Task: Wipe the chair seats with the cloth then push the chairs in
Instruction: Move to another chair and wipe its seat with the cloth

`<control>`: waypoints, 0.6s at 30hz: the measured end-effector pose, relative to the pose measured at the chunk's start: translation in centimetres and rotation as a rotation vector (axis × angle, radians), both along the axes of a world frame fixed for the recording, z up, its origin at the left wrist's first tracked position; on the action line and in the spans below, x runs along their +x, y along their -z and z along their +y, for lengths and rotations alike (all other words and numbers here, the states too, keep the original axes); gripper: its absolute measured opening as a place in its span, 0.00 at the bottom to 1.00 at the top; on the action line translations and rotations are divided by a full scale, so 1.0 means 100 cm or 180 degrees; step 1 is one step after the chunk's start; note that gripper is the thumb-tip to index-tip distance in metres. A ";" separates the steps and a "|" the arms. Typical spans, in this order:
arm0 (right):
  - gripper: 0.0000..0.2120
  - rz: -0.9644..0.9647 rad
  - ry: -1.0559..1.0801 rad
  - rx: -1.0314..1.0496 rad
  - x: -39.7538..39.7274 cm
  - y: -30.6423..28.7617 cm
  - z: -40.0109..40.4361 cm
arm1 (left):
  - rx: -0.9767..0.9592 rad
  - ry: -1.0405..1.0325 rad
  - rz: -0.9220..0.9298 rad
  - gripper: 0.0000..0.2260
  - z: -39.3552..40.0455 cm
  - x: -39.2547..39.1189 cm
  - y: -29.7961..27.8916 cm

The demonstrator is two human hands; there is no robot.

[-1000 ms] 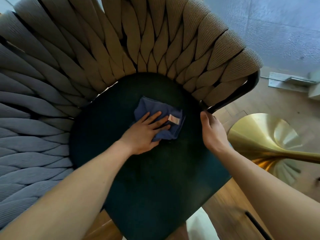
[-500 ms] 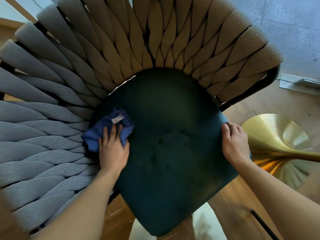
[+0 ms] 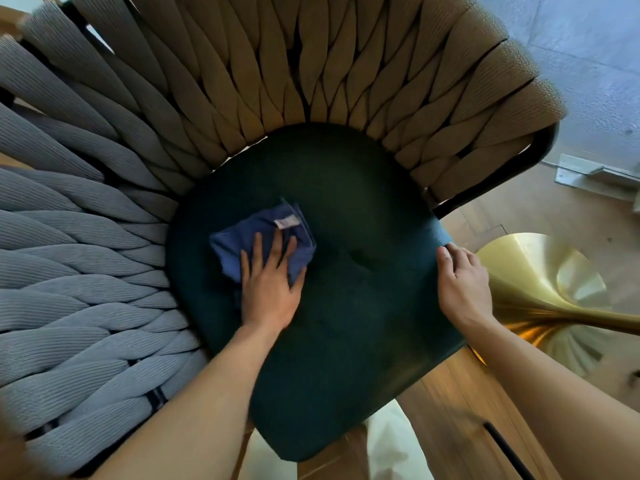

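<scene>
A chair with a dark green seat (image 3: 356, 306) and a woven rope back (image 3: 311, 64) fills the view from above. A crumpled blue cloth (image 3: 256, 237) with a small white label lies on the left part of the seat. My left hand (image 3: 268, 289) presses flat on the cloth, fingers straight and spread. My right hand (image 3: 462, 285) holds the right edge of the seat cushion, thumb on top and fingers curled over the side.
The grey part of the rope back (image 3: 69, 271) wraps round the left side. A brass trumpet-shaped table base (image 3: 540, 299) stands on the wooden floor (image 3: 450, 403) just right of the chair. A grey wall (image 3: 588, 64) rises at the back right.
My left hand slid the cloth from the seat's middle to its far left edge, then back toward the middle. My right hand shifted slightly along the seat's right edge.
</scene>
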State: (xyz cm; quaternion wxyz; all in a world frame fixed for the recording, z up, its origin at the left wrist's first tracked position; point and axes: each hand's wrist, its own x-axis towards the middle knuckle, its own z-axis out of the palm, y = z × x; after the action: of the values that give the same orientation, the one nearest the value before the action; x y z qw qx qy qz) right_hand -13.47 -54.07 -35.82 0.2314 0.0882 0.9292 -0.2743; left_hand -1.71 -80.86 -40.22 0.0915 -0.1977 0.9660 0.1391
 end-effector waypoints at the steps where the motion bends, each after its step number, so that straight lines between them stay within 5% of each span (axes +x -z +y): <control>1: 0.26 -0.0017 0.0000 -0.0008 -0.001 0.000 0.000 | 0.0000 0.0414 0.0085 0.26 -0.010 0.016 0.002; 3: 0.27 -0.0042 -0.0011 -0.0037 -0.001 -0.001 0.001 | -0.0119 0.0597 0.0059 0.26 -0.030 0.039 0.002; 8: 0.27 -0.0078 -0.0016 -0.0046 0.000 -0.003 0.001 | 0.0059 -0.1718 -0.0344 0.28 0.001 -0.018 -0.007; 10: 0.27 -0.0080 -0.0020 -0.0064 0.000 -0.003 0.001 | 0.0283 -0.1913 -0.0484 0.30 0.030 -0.053 -0.012; 15: 0.26 -0.0106 -0.0016 -0.0133 -0.001 -0.007 0.002 | 0.0179 0.0999 -0.0185 0.27 0.053 -0.018 -0.010; 18: 0.26 -0.0123 0.0010 -0.0191 -0.003 -0.008 0.003 | -0.0064 0.1231 0.0002 0.27 0.018 0.027 -0.001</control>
State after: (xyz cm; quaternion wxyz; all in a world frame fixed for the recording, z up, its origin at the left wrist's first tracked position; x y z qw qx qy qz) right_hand -13.78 -53.77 -34.97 0.2514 0.0881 0.9158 -0.3006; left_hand 1.03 -79.10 -40.15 0.1143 -0.0093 0.9874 0.1093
